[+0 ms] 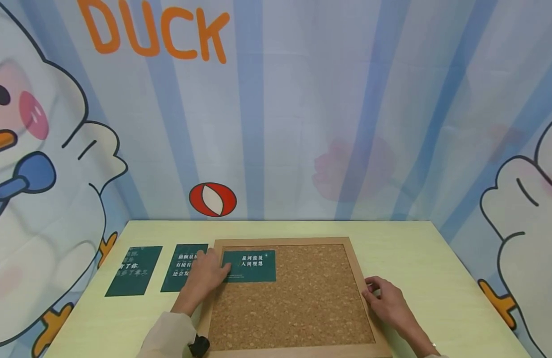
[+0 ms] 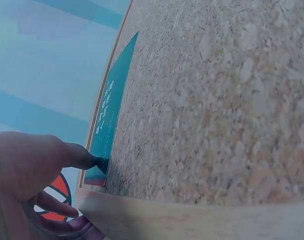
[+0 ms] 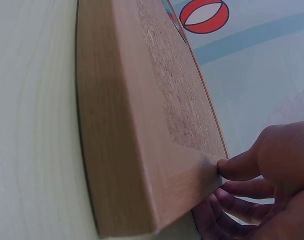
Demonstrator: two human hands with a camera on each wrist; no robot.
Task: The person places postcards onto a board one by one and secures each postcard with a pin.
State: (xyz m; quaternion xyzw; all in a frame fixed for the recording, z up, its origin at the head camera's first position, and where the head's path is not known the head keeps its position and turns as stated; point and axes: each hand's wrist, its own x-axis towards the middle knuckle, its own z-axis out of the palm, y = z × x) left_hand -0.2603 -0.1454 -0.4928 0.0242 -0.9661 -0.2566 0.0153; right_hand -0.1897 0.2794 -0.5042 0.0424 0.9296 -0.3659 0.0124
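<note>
A wood-framed cork board point(image 1: 298, 314) lies on the table, its long side facing the person. In its upper left corner sits a dark green card point(image 1: 260, 272) with white Chinese characters. My left hand point(image 1: 204, 272) grips the board's left side; in the left wrist view its thumb point(image 2: 79, 156) presses on the card's end while the other fingers curl along the outside of the frame. At the right side, my right hand point(image 1: 391, 302) holds the frame, thumb point(image 3: 237, 166) on the outer edge and the other fingers curled below it.
Two more green cards with white writing lie left of the board: one at the far left point(image 1: 134, 271), the other point(image 1: 177, 271) partly covered by the left hand. A pale wooden table point(image 1: 405, 243) supports everything. Behind it hangs a striped blue curtain point(image 1: 280, 124) with duck pictures.
</note>
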